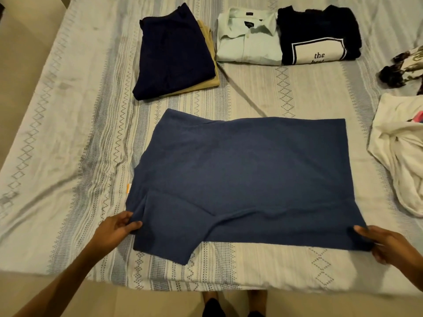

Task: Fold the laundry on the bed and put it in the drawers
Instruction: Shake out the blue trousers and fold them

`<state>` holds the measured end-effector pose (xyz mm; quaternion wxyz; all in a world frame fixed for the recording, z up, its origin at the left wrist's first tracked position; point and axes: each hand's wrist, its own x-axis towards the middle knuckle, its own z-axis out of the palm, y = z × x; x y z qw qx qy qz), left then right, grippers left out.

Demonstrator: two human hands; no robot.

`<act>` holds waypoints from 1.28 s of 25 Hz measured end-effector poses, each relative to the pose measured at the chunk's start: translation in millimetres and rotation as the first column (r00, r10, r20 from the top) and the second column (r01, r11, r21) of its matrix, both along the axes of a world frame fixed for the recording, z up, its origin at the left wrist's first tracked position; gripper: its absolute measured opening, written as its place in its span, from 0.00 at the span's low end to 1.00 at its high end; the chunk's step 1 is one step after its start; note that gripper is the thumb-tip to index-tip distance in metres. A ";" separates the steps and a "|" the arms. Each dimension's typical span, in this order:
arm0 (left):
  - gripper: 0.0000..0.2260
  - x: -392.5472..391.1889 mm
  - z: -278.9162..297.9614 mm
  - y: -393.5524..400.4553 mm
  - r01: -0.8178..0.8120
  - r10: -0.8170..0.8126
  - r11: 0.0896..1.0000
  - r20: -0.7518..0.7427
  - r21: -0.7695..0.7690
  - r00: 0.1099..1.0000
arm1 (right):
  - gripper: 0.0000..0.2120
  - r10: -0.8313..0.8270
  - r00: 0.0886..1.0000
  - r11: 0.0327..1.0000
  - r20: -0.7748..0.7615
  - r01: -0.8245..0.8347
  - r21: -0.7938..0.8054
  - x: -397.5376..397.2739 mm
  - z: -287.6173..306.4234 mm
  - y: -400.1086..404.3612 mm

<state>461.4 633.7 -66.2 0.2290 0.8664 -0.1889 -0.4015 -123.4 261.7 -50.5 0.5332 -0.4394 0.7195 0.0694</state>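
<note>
A blue T-shirt (247, 179) lies spread flat on the bed (68, 133), its sleeve pointing toward the near edge. My left hand (115, 227) pinches the shirt's near left corner by the sleeve. My right hand (393, 245) pinches the near right corner. At the far side lie folded navy trousers (174, 56) on top of folded beige trousers (211, 72), a folded pale shirt (248, 40) and a folded black T-shirt (318, 35) with a white print.
A crumpled white garment (400, 152) lies at the right edge of the bed. Above it sits a dark patterned cloth (402, 67). The bed's near edge runs just below the blue shirt, with floor and my feet (233, 303) beneath.
</note>
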 end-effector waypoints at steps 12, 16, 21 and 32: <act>0.07 24.2 -8.6 -57.8 0.006 -0.002 0.973 0.019 -0.232 1.000 | 0.43 -0.070 0.994 0.961 0.083 0.090 -0.263 29.0 -4.6 -15.9; 0.14 -2.4 -25.4 -51.5 -0.219 0.218 0.954 -0.027 -0.205 0.975 | 0.40 -0.038 0.999 0.953 -0.027 0.028 -0.302 37.2 -3.8 7.8; 0.31 8.0 -28.8 -46.4 -0.126 0.124 0.968 -0.025 -0.216 0.992 | 0.34 -0.047 0.998 0.961 0.053 0.059 -0.270 57.9 3.3 -4.0; 0.23 -14.4 -43.6 -90.1 0.806 -0.773 0.484 0.597 0.340 0.212 | 0.15 0.561 0.558 0.344 -0.611 -0.829 -0.441 58.6 -38.1 -37.6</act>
